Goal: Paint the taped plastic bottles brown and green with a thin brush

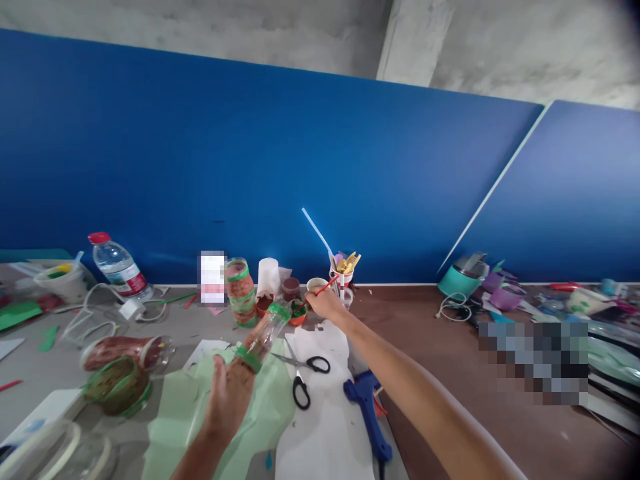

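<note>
My left hand (234, 381) holds up a clear plastic bottle piece (270, 327) with green painted bands at both ends. Its fingers reach inside the tube, while the thumb stays outside. My right hand (324, 301) is closed round a thin red paintbrush (327, 287), whose tip points down into a small orange cup (299, 321) with green paint in it. A pale cup (316, 285) stands just behind that hand. Open scissors (301, 365) with black handles lie below the cups on white paper (325, 427). Pale green paper (175, 413) spreads under my left hand.
A blue glue gun (369, 413) lies right of the scissors. Painted bottle pieces (242, 293) (117, 387) stand and lie leftward. At the back are a water bottle (119, 267), a white cup (269, 273) and a cup of utensils (343, 273). A teal pot (460, 279) is on the right.
</note>
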Demonstrator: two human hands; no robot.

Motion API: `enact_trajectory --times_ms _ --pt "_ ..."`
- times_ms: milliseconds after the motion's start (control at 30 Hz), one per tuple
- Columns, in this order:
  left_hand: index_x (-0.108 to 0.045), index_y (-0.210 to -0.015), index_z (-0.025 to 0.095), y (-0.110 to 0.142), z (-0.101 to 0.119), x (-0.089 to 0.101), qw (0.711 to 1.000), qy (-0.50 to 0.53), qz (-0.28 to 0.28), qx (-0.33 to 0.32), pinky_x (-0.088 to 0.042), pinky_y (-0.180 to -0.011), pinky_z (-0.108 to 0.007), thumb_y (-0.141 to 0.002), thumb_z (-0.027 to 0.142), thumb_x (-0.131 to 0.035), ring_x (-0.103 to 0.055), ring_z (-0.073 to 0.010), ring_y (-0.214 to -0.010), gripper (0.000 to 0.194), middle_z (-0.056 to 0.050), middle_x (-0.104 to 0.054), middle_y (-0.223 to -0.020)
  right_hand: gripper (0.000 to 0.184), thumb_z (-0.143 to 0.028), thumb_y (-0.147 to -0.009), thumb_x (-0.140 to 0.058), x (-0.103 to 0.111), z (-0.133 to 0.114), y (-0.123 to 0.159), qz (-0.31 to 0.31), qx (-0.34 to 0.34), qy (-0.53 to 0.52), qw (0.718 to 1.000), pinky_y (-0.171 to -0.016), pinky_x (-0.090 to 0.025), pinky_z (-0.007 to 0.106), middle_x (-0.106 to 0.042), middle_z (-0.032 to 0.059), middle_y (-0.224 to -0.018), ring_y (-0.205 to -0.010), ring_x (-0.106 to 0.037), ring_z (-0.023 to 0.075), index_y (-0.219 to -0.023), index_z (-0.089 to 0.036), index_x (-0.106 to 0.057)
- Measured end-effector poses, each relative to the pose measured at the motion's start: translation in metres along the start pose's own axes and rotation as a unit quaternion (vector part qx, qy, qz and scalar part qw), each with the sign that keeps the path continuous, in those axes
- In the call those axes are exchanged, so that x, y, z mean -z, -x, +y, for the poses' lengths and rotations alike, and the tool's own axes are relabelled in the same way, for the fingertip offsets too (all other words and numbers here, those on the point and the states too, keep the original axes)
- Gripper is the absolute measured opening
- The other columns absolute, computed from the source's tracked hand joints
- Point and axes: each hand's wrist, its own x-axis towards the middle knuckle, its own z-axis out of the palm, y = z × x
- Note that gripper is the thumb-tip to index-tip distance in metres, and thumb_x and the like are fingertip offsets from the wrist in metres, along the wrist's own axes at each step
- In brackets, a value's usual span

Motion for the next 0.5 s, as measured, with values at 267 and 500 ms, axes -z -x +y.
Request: enact_trajectory --times_ms 267,500 --pt "-0.068 -0.122 0.020 0.002 0.001 -0.001 0.997 -0.052 0.053 0.004 -0.010 -0.123 -0.044 -0.096 0.061 -0.024 -0.031 -0.0261 -0.144 0.066 -0.009 -0.061 -0.135 0.026 -0.021 -0.083 -0.048 0.007 0.004 0.001 -0.004 0.008 -0.007 1.000 -0.061 -0.041 0.023 -0.064 0.0003 -0.064 -0.066 -0.059 0.0151 -0.062 -0.020 -0.063" --pt "-0.060 -0.131 0.020 0.004 -0.005 0.006 0.994 -0.059 0.087 -0.003 -0.008 -0.123 -0.043 -0.095 0.062 -0.025 -0.027 -0.0255 -0.145 0.066 -0.009 -0.057 -0.140 0.024 -0.020 -0.081 -0.053 -0.005 -0.003 0.004 -0.013 0.017 0.022 1.000 -0.063 -0.040 0.026 -0.063 0.0026 -0.066 -0.070 -0.059 0.0177 -0.059 -0.020 -0.062"
